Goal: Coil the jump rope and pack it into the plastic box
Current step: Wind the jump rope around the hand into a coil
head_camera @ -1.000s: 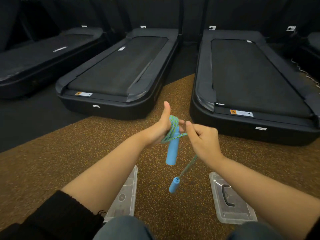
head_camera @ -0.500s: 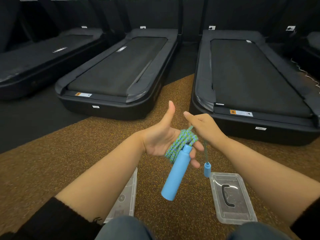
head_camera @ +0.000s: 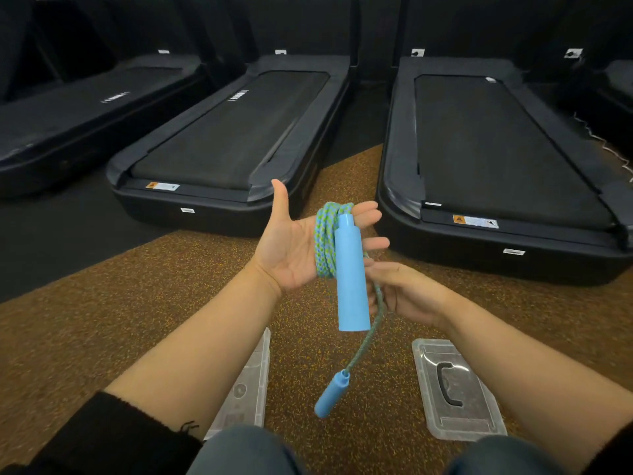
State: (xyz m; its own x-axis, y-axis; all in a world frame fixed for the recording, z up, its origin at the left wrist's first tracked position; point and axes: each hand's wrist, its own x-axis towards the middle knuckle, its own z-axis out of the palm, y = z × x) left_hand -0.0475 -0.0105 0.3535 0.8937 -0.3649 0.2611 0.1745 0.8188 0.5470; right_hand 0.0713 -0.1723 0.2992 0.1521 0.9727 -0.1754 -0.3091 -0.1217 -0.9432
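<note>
My left hand [head_camera: 291, 246] is held palm up with thumb raised. The blue-green braided jump rope [head_camera: 325, 241] is wound in several loops around its fingers. One light blue handle [head_camera: 351, 274] hangs upright against the coil. My right hand [head_camera: 409, 293] sits just below and to the right, pinching the free rope strand. That strand runs down to the second blue handle [head_camera: 330, 394], which dangles above the floor. The clear plastic box [head_camera: 246, 385] lies on the floor under my left forearm, partly hidden. Its clear lid [head_camera: 455, 389] with a black handle lies under my right forearm.
Speckled brown rubber flooring [head_camera: 137, 320] spreads around me. Black treadmills stand ahead: one [head_camera: 222, 142] at centre left, one [head_camera: 489, 149] at right, another [head_camera: 68, 114] far left. My knees in jeans [head_camera: 239, 450] fill the bottom edge.
My right hand dropped from above the coil to below it, drawing the strand down. The second handle now hangs lower, and my left palm has opened flatter.
</note>
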